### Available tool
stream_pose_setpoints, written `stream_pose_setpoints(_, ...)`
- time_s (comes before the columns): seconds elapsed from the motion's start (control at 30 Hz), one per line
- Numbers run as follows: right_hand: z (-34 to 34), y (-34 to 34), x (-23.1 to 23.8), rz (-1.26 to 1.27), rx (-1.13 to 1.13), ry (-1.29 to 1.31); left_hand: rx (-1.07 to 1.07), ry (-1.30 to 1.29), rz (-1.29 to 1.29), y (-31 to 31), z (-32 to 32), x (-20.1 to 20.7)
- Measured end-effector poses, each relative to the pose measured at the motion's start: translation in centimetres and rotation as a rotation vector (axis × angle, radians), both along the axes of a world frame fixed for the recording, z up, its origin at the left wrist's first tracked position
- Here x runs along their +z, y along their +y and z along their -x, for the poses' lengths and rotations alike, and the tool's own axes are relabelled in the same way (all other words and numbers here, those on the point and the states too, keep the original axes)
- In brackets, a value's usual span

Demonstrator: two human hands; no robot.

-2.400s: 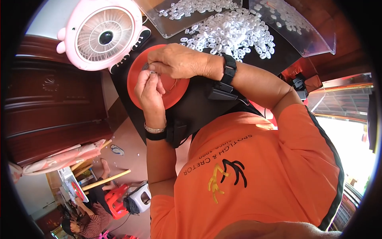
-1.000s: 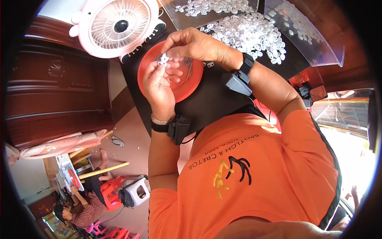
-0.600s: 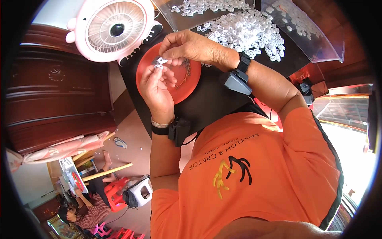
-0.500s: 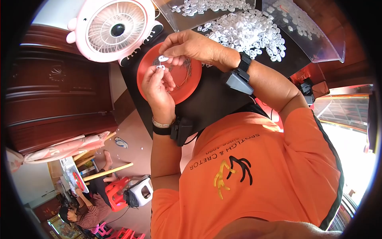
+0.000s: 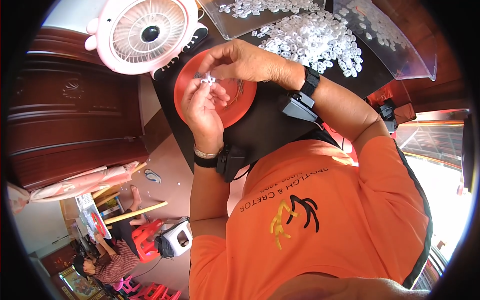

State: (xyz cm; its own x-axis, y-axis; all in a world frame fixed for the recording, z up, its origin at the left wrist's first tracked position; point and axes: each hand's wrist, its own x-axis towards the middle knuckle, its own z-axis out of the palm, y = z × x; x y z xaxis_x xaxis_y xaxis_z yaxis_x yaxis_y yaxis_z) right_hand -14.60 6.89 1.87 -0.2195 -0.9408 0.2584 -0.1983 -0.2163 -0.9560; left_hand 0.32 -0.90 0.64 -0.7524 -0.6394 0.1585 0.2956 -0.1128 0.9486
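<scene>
We count two bare hands close together over one round orange-red dish (image 5: 239, 112) on the black table (image 5: 267, 110). The left hand (image 5: 205, 115) has thumb and forefinger pinched narrow on a small white part (image 5: 208, 79), its other fingers loosely curled beneath. The right hand (image 5: 242, 60) arches in from the right with thumb and forefinger bent just beside that part; we cannot tell whether their tips touch it or hold anything. We see one white pile (image 5: 315, 40) of small oval pieces, too many to count, heaped on the table beyond the right wrist. Two clear plastic bins stand around it, the upper bin (image 5: 224, 24) and the right-hand bin (image 5: 419, 66), each with more white pieces. There is one pink fan (image 5: 150, 33), one dark box strapped at each wrist, and one other person (image 5: 119, 262) in a striped top at the lower left

As for writing, we find dark lettering across the orange shirt (image 5: 320, 215), above a yellow and black design, all of it upside down to us. The fan's top and the upper bin are cut off by the picture's edge. The hands hide part of the dish, and the thin dark strands (image 5: 238, 92) in it are hard to make out. Whether the pinched part is one piece or two, we cannot tell
</scene>
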Motion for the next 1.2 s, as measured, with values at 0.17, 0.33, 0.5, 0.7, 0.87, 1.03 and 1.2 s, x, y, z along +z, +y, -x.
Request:
stream_pose_setpoints(0.17,0.1,-0.2,-0.4,-0.016,0.016,-0.157,-0.011,0.089,-0.086,0.4,0.4,0.3)
stream_pose_setpoints(0.33,-0.3,0.3,0.2,-0.088,0.005,-0.240,0.018,0.079,-0.090,0.3,0.4,0.3)
stream_pose_setpoints(0.5,0.7,0.1,0.0,-0.025,-0.045,-0.207,0.096,-0.082,-0.015,-0.2,0.0,0.1)
stream_pose_setpoints(0.7,0.4,0.1,0.2,-0.029,-0.044,-0.180,0.109,-0.140,0.072,0.0,0.1,-0.1)
stream_pose_setpoints(0.87,0.5,0.3,0.4,-0.046,-0.039,-0.141,0.136,-0.113,0.057,0.2,0.3,0.0)
stream_pose_setpoints(1.03,0.5,0.3,0.5,-0.040,-0.042,-0.103,0.117,-0.138,0.066,0.1,0.2,0.0)
stream_pose_setpoints(1.2,0.4,0.3,0.7,-0.019,-0.064,-0.039,0.118,-0.177,0.077,0.0,0.0,0.1)
